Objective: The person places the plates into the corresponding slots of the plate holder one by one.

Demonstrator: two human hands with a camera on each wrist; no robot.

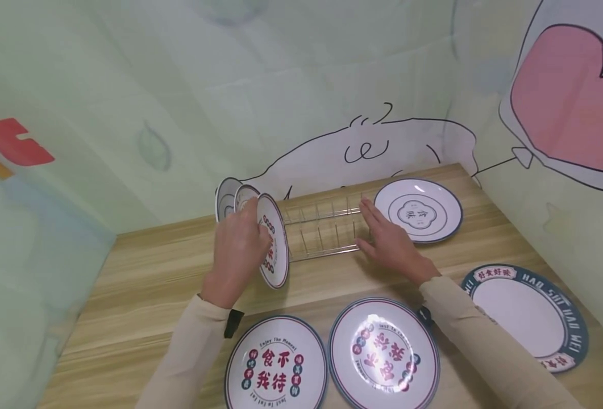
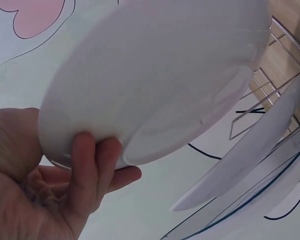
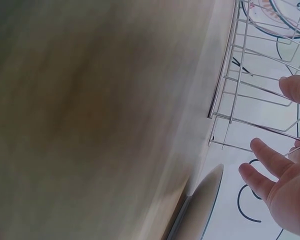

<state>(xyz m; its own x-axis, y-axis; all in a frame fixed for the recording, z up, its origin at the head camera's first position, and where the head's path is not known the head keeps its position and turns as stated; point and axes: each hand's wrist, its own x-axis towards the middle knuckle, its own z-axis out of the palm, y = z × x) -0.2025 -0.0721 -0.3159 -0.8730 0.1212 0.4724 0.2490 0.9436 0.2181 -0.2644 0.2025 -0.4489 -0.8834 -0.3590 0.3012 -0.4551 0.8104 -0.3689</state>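
My left hand [image 1: 237,253] grips the edge of a white plate [image 1: 279,255] with red and teal print, held upright at the left end of a wire dish rack [image 1: 327,253]. In the left wrist view, the pale underside of this plate [image 2: 155,80] faces the camera, fingers against it near the rim. Two other plates, a rear one [image 1: 224,197] and a nearer one [image 1: 245,195], stand on edge at the rack's left end. At its right end is my right hand [image 1: 393,244], fingers extended and spread beside the end wires [image 3: 260,125]; contact is hard to tell.
A white plate [image 1: 436,207] lies flat right of the rack. Two printed plates, one left [image 1: 275,352] and one right [image 1: 383,352], lie in front. A teal-rimmed oval plate [image 1: 521,312] is under the right forearm's far side. A patterned wall covering [image 1: 178,113] borders the wooden table [image 1: 148,272].
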